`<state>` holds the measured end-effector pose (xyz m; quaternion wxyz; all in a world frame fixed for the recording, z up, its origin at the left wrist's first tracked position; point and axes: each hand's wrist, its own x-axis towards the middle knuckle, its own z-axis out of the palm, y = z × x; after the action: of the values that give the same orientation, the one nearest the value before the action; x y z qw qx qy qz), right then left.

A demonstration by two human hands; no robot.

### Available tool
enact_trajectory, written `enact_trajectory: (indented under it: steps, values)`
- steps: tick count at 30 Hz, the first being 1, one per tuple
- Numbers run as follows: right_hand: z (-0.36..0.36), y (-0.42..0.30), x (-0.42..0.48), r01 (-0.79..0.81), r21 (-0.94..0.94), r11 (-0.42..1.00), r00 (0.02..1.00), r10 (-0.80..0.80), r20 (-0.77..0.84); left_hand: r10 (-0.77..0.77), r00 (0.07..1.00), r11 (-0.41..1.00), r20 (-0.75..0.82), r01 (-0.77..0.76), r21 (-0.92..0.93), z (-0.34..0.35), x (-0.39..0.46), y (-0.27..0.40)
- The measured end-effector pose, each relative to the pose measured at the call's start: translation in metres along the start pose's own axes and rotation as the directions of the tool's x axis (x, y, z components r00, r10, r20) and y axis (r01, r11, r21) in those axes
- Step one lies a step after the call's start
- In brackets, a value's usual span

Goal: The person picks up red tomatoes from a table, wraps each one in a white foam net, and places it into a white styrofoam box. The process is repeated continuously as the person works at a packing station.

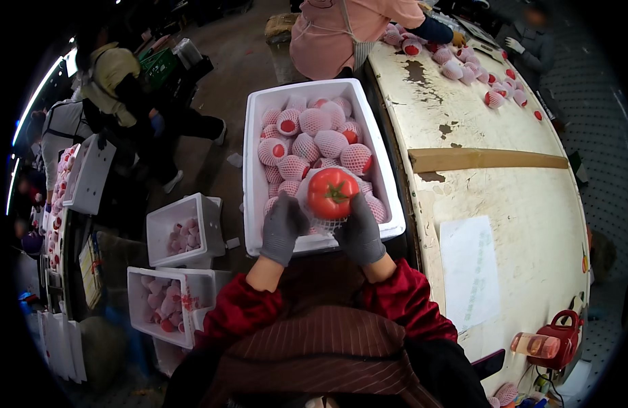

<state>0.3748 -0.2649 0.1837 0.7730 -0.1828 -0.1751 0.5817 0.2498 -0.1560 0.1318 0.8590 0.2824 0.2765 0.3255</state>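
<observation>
A red tomato [332, 195] with its green calyx facing up sits in a white foam net sleeve [328, 225], above a white foam box [324, 248]. My right hand [362, 232], in a grey glove, grips the tomato's right side and the net. On the other side my left hand [284, 227], gloved alike, has its fingers curled at the net's left edge; its fingertips are partly hidden. Below them, many netted tomatoes [315, 121] in pinkish sleeves fill the box, red skin showing through some openings.
At right runs a worn cream table [497, 194] with a cardboard strip [487, 159], a paper sheet [469, 273], a phone [489, 363], a bottle [536, 345] and a red bag [559, 339]. Foam boxes [179, 232] stand on the left floor. Co-workers [339, 38] are nearby.
</observation>
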Motion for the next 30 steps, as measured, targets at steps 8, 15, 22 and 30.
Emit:
enact_trajectory:
  steps: [8, 15, 22, 30]
  values:
    - [0.007, -0.024, -0.002, -0.103, -0.016, 0.995, 0.994, 0.102, -0.033, 0.217, 0.808, 0.130, 0.548, -0.580, 0.804, 0.053, -0.020, 0.013]
    - [-0.011, -0.037, 0.005, 0.075, -0.537, 0.840, 0.985, -0.145, -0.090, 0.556, 0.819, 0.640, 0.143, -0.531, 0.555, 0.082, -0.019, 0.022]
    - [-0.034, -0.030, 0.004, 0.016, -0.305, 0.952, 0.990, -0.057, -0.127, 0.417, 0.895, 0.732, 0.157, -0.433, 0.526, 0.093, -0.023, 0.023]
    - [-0.022, -0.025, -0.001, 0.185, -0.634, 0.751, 0.977, -0.211, 0.036, 0.409, 0.873, 0.486, 0.264, -0.453, 0.748, 0.086, -0.017, 0.022]
